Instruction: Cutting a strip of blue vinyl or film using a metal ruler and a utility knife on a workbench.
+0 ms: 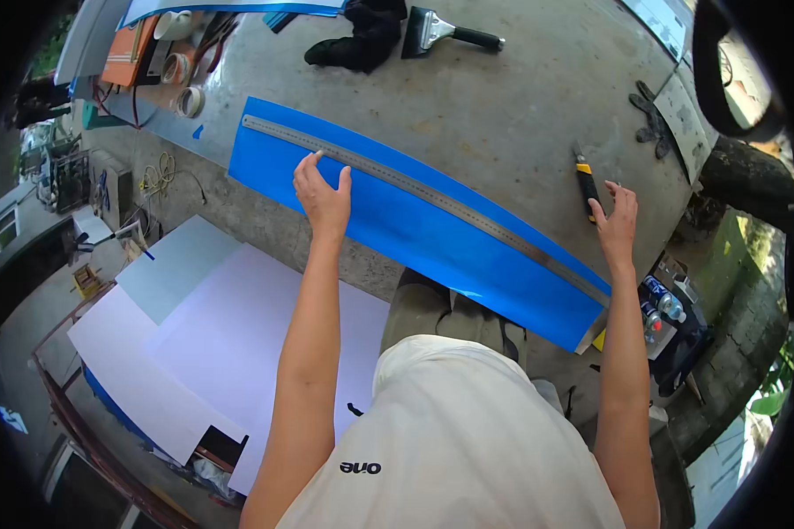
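A long blue sheet (pixel 441 251) lies along the near edge of the grey table, its near side reaching over the edge. On it, close to its far side, rests a long metal ruler (pixel 428 193). My left hand (pixel 325 201) is over the left half of the sheet, thumb and fingers apart, fingertips by the ruler; whether they touch it I cannot tell. Beyond the sheet's right end, my right hand (pixel 618 225) is open with its fingers parted. Just left of its thumb lies a black and yellow utility knife (pixel 587 187), blade pointing away from me.
At the far side are a black cloth (pixel 366 40) and a wide squeegee (pixel 432 33) with a black handle. Tape rolls (pixel 189 101) sit at the table's left. Dark gloves (pixel 652 122) lie far right. Lower left, a large pale panel (pixel 229 309) extends beside me.
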The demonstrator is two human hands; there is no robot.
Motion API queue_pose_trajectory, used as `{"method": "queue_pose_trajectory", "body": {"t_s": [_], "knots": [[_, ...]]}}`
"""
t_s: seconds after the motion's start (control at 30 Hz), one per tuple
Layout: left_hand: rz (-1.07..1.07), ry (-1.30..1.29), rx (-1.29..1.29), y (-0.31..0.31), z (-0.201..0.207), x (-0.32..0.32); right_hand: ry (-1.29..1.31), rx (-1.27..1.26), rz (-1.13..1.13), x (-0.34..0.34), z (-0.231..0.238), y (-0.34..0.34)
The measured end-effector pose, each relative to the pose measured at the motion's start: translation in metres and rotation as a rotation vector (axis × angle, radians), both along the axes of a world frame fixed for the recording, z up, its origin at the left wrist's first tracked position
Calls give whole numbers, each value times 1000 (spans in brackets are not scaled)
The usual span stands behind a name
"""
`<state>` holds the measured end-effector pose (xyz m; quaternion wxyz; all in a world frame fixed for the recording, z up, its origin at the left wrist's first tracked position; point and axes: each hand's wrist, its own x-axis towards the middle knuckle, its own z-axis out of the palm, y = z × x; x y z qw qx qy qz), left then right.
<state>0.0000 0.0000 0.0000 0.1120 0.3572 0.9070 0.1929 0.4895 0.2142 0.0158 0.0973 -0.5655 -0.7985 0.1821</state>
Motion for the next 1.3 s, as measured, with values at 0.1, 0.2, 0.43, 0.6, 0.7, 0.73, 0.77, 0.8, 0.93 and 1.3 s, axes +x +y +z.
{"method": "queue_pose_trajectory", "body": {"t_s": [0.1, 0.2, 0.43, 0.6, 0.7, 0.73, 0.77, 0.8, 0.93, 1.3], "knots": [[26, 82, 10, 11, 7, -49, -16, -14, 54, -39, -4, 2], [55, 121, -28, 0, 2, -83, -31, -29, 91, -49, -15, 10], [87, 40, -135, 13, 3, -120, -63, -186, -43, -68, -6, 14], [39, 23, -144, 17, -1, -126, 68, -286, 64, -182, 26, 7], [34, 19, -135, 15, -4, -126, 186, -348, 268, -283, 37, -5], [30, 13, -134, 15, -3, -126, 216, -384, 335, -320, 45, -12], [40, 7, -129, 15, -2, -125, 242, -404, 364, -351, 45, -19], [42, -6, -133, 17, -1, -124, 264, -422, 391, -377, 44, -25], [44, -40, -132, 20, 5, -124, 289, -399, 645, -459, 27, -41], [104, -76, -124, 25, 7, -121, 154, -394, 769, -559, 16, -58]]}}
